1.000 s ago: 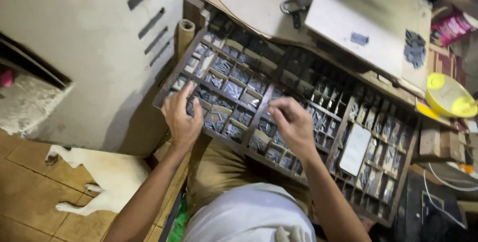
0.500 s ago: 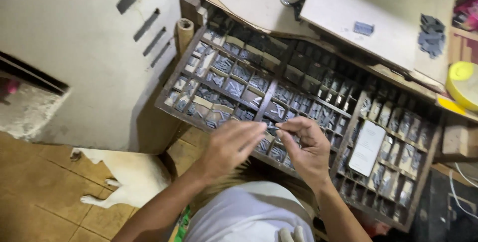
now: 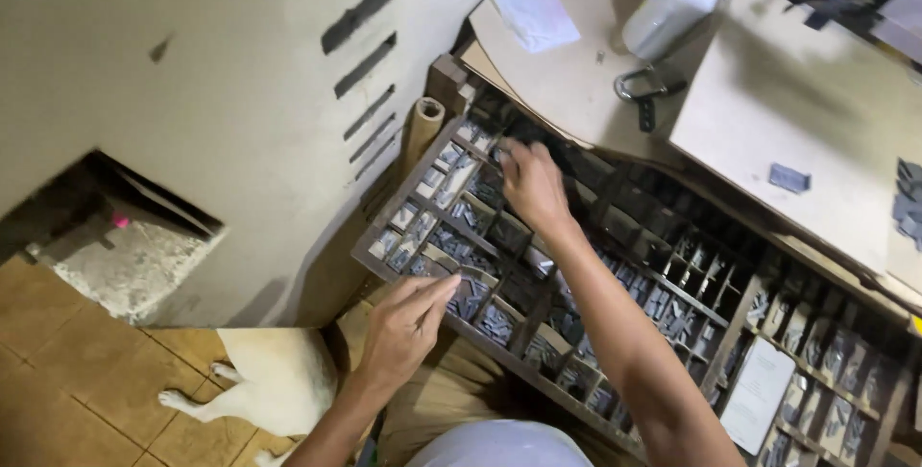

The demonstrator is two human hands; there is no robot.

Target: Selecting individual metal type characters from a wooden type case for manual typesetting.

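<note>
I note right hand (image 3: 531, 184) now reaching far into type case (image 3: 384, 236), fingers pinching in compartment; contents unclear. Left hand (image 3: 403, 328) near edge, pinching small metal sort (image 3: 468, 283).

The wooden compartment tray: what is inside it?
The wooden compartment tray holds small grey metal blocks sorted in its cells. The right hand and left hand cover some cells; the far rows lie in shadow under the board.

Overhanging board (image 3: 576, 73) roofs the type case's (image 3: 538, 371) far compartments; near ones open.
</note>
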